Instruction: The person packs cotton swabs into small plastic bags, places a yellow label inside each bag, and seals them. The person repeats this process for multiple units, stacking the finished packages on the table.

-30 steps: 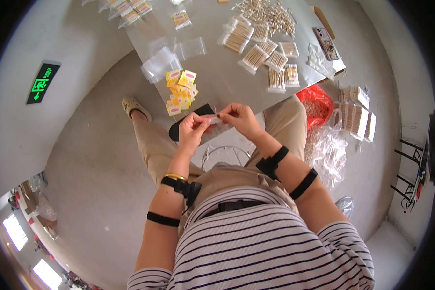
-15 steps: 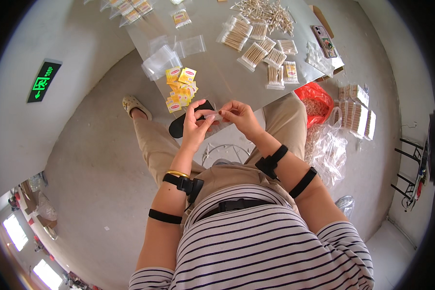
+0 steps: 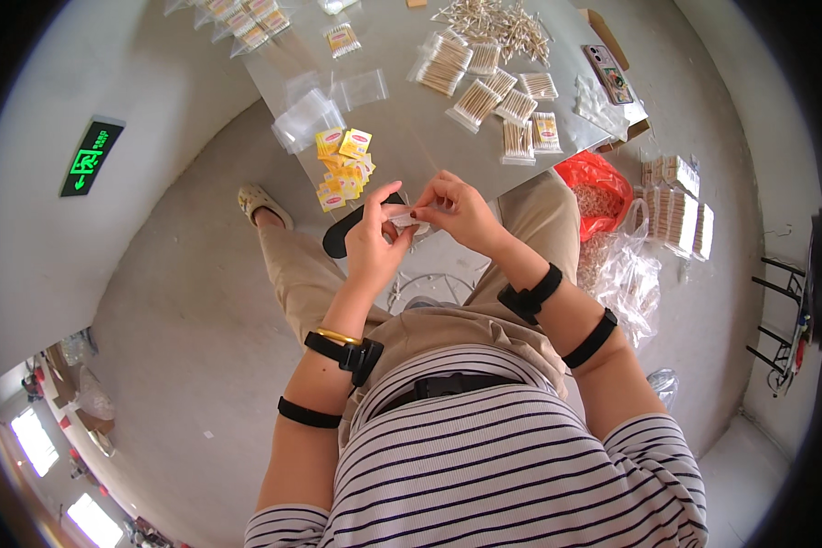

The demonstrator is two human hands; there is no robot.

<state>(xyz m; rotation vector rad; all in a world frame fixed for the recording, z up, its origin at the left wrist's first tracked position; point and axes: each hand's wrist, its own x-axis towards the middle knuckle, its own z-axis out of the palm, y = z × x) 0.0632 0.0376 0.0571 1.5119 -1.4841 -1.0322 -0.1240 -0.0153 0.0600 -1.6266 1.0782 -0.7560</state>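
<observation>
Just off the table's near edge, my two hands meet over a small clear plastic bag [image 3: 402, 220]. My left hand [image 3: 373, 236] pinches it from the left, its forefinger raised and stretched out. From the other side, the fingertips of my right hand [image 3: 457, 215] close on the bag's edge. What lies inside the bag, if anything, is too small to make out. A loose pile of yellow cards [image 3: 345, 164] lies on the table just beyond my left hand. Flat clear bags [image 3: 307, 121] overlap behind the cards.
Filled bags of cotton swabs [image 3: 477, 102] lie farther right, before a heap of loose swabs [image 3: 502, 27]. A phone [image 3: 606, 73] rests near the table's right side. Below that stand a red bag [image 3: 597, 187] of swabs and stacked swab packs [image 3: 674, 215]. More filled bags [image 3: 251, 18] sit far left.
My left forefinger has straightened and lifted off the bag. The fingers of my right hand have risen slightly and stay on the bag. The whole view has shifted a little.
</observation>
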